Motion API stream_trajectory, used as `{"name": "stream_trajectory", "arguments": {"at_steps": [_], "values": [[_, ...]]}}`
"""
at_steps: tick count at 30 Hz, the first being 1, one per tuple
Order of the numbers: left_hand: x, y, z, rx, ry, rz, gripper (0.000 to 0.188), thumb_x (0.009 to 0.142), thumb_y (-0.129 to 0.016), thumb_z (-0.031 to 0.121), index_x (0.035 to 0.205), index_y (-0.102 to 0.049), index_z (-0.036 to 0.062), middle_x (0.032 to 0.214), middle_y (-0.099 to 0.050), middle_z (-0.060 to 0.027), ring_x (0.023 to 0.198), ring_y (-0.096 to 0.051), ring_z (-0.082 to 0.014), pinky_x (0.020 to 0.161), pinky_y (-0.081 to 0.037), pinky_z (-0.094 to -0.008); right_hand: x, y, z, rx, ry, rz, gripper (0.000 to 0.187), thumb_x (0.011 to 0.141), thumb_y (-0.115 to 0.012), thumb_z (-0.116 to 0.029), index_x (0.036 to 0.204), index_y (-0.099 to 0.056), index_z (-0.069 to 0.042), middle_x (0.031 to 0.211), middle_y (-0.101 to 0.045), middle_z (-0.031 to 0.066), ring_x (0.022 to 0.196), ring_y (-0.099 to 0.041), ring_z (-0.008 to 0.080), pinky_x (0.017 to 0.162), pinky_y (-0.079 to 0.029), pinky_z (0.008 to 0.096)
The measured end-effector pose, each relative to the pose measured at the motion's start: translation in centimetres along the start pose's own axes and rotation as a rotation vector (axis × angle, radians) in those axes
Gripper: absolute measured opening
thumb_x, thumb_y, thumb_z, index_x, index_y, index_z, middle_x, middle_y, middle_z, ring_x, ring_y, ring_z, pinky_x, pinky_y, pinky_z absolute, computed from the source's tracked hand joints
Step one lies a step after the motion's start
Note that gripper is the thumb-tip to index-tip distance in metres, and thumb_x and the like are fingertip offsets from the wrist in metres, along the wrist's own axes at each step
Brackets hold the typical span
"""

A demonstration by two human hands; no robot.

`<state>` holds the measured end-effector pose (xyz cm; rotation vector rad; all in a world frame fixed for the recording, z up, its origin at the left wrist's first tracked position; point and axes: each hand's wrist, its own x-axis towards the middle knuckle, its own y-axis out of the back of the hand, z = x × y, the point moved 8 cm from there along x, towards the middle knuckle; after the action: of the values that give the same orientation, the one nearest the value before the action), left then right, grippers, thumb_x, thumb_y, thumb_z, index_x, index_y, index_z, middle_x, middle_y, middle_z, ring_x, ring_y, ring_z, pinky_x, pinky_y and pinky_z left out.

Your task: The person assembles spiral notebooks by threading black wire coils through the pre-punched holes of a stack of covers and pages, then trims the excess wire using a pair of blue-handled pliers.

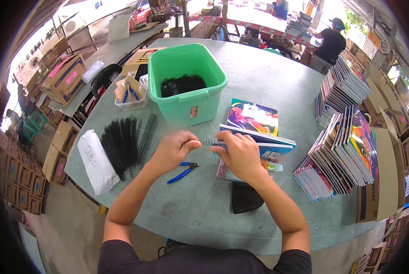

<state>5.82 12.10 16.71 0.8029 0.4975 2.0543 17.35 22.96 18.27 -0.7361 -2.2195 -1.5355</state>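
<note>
A short stretch of black wire spiral (207, 143) spans the gap between my hands. My left hand (176, 148), slightly blurred, is closed at the spiral's left end. My right hand (240, 153) grips the bound edge of a blue notebook (277, 150), thumb near side and fingers over the top. Beneath it lies another notebook with a colourful cover (252, 118), partly hidden. Blue-handled cutting pliers (182, 173) rest on the table below my left hand. A black cloth item (245, 197) lies near my right forearm.
A green bin (188, 107) holding black spirals stands ahead. Loose spirals (122, 141) and a white wrapped roll (97, 162) lie left, by a plastic tub (131, 104) with tools. Notebook stacks (341, 153) and a cardboard box (387, 169) stand right. Another person (330, 43) works at the back.
</note>
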Motion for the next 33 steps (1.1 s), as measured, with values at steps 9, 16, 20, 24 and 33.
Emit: {"name": "stream_trajectory", "arguments": {"at_steps": [9, 16, 20, 24, 33], "values": [[0.3, 0.5, 3.4, 0.113, -0.16, 0.24, 0.012, 0.084, -0.066, 0.014, 0.089, -0.066, 0.0029, 0.082, -0.059, -0.0088, 0.073, -0.057, -0.019, 0.063, -0.045, -0.0303, 0.1, -0.1, 0.6, 0.011, 0.004, -0.007, 0.021, 0.082, -0.066, -0.019, 0.096, -0.055, -0.009, 0.075, -0.064, 0.0073, 0.074, -0.064, 0.0288, 0.068, -0.047, 0.0399], [-1.6, -4.0, 5.1, 0.423, -0.334, 0.092, 0.017, 0.079, -0.067, 0.02, 0.088, -0.065, 0.006, 0.09, -0.06, -0.0096, 0.094, -0.056, -0.0292, 0.08, -0.043, -0.038, 0.5, 0.6, 1.2, 0.206, -0.086, 0.028, 0.024, 0.075, -0.064, -0.003, 0.096, -0.051, -0.007, 0.085, -0.059, 0.0093, 0.082, -0.06, 0.0306, 0.07, -0.047, 0.0397], [-6.2, -18.7, 5.9, 0.281, -0.475, -0.18, 0.032, 0.078, -0.067, 0.025, 0.103, -0.063, 0.0061, 0.106, -0.059, -0.0144, 0.105, -0.054, -0.0338, 0.091, -0.042, -0.0419, 0.9, 1.1, 0.2, 0.078, -0.002, 0.206, 0.028, 0.074, -0.069, -0.006, 0.097, -0.054, -0.006, 0.082, -0.059, 0.0105, 0.081, -0.06, 0.0305, 0.07, -0.048, 0.0393], [-5.4, -22.7, 2.4, 0.15, -0.068, -0.421, 0.045, 0.075, -0.07, 0.024, 0.115, -0.059, 0.0079, 0.114, -0.057, -0.0163, 0.109, -0.053, -0.035, 0.092, -0.043, -0.0454, -1.0, 3.0, 2.2, -0.12, -0.101, 0.126, 0.014, 0.078, -0.067, -0.016, 0.086, -0.06, -0.007, 0.079, -0.063, 0.0096, 0.077, -0.062, 0.0284, 0.071, -0.048, 0.0381], [-1.3, -3.5, 4.6, 0.197, -0.261, 0.269, 0.035, 0.075, -0.064, 0.001, 0.109, -0.059, 0.0077, 0.098, -0.06, -0.0143, 0.089, -0.058, -0.031, 0.078, -0.047, -0.0404, -3.3, 6.1, 5.0, -0.13, -0.134, 0.17, 0.017, 0.082, -0.067, -0.026, 0.076, -0.062, -0.01, 0.063, -0.063, 0.0055, 0.061, -0.062, 0.0235, 0.061, -0.045, 0.0353]]}}
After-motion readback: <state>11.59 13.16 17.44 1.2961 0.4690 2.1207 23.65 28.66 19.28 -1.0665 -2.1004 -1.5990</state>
